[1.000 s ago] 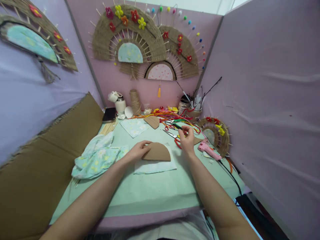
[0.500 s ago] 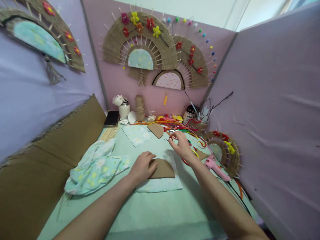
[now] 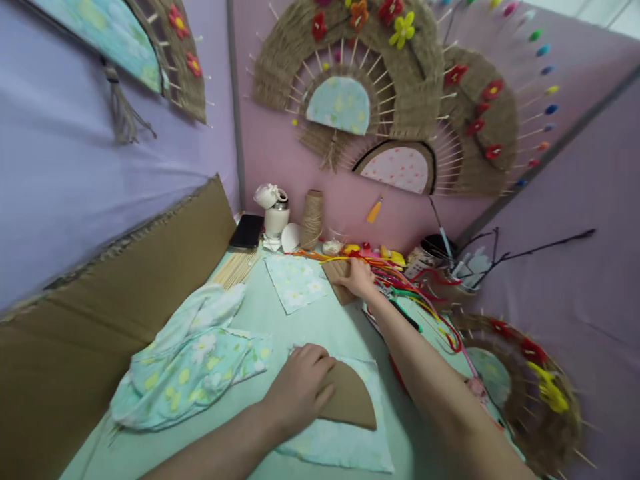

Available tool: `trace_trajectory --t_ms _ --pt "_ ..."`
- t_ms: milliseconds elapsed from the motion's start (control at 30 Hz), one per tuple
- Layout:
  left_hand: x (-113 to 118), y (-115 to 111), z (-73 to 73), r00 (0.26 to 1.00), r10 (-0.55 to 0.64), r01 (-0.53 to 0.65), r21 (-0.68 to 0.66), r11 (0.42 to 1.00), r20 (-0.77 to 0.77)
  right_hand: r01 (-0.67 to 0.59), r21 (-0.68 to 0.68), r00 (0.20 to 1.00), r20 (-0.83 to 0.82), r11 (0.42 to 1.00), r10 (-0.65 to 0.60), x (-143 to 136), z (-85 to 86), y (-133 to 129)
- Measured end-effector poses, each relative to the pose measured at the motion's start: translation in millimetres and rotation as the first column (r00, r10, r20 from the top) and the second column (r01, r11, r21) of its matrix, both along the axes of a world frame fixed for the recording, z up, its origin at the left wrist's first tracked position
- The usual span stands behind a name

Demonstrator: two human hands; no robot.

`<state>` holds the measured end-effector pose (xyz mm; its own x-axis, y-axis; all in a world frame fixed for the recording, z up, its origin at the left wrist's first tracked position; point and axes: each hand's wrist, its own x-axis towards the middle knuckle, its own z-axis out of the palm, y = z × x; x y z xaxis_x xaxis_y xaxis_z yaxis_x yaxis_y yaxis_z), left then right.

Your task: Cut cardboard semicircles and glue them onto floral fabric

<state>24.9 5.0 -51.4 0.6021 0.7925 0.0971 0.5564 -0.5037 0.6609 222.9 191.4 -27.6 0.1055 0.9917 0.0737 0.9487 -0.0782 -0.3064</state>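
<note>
Left hand rests half-curled on the half-disc, right hand touches the card; neither grip is clear. Both pieces look light, stiff, best held by their edges.

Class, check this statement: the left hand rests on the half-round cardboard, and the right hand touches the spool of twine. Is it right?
It is wrong about the right hand: the head view shows it touching the small brown cardboard piece beside the flowered cloth square. The left hand does rest on the half-round cardboard.
</note>
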Motion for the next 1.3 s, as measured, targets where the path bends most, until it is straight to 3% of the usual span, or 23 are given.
trace_trajectory --t_ms 67,133,200,233,300,367,467,600,800,900,967,1067,1133,1300 --pt "0 1 -2.5 1.0 0.001 -0.001 -0.025 1.0 0.007 -0.081 -0.031 0.987 -0.144 0.996 0.076 16 4.7 -4" --pt "0 1 -4.0 1.0 0.006 -0.005 -0.046 0.999 0.011 -0.165 -0.09 0.973 -0.18 0.982 0.147 38 12.4 -6" --pt "-1 2 -4.4 1.0 0.007 -0.006 -0.066 0.998 0.016 -0.255 -0.261 0.963 -0.152 0.931 0.221 56 19.4 -6" --pt "-1 3 -4.3 1.0 0.005 -0.004 -0.077 0.997 0.018 -0.224 -0.27 0.975 -0.077 0.937 0.211 61 21.7 -4" --pt "-1 3 -4.1 1.0 0.003 -0.002 -0.098 0.995 0.015 -0.16 -0.161 0.979 0.102 0.974 0.178 61 23.6 2" --pt "-1 3 -4.6 1.0 0.005 -0.003 -0.103 0.995 0.012 -0.243 -0.087 0.954 0.156 0.966 0.255 47 22.5 11" --pt "0 2 -6.7 1.0 0.017 -0.015 -0.082 0.996 0.017 -0.458 -0.124 0.873 0.122 0.88 0.471 18 18.7 29" --pt "1 -1 -7.7 0.999 0.02 -0.018 -0.056 0.998 0.037 -0.67 -0.256 0.647 0.257 0.696 0.718 -9 16.1 46" --pt "0 -1 -5.0 1.0 -0.002 0.003 -0.034 0.999 0.029 -0.77 -0.4 0.337 0.407 0.497 0.849 -24 16.9 54" --pt "0 -1 -4.8 1.0 0.0 0.001 -0.03 1.0 0.023 -0.799 -0.416 0.264 0.406 0.434 0.875 -23 19.5 52" --pt "0 -1 -4.2 1.0 -0.002 0.002 -0.03 1.0 0.012 -0.779 -0.374 0.338 0.426 0.503 0.839 -21 22.6 49" --pt "-1 0 -1.7 1.0 -0.014 0.014 -0.041 0.999 -0.007 -0.625 -0.306 0.557 0.469 0.718 0.685 -17 26.3 41" --pt "-1 1 -0.2 1.0 -0.017 0.016 -0.046 0.999 -0.016 -0.492 -0.313 0.662 0.472 0.813 0.582 -18 26.5 37" --pt "-2 1 -1.3 1.0 -0.014 0.013 -0.041 0.999 -0.028 -0.312 -0.349 0.782 0.433 0.884 0.447 -27 20.7 35"
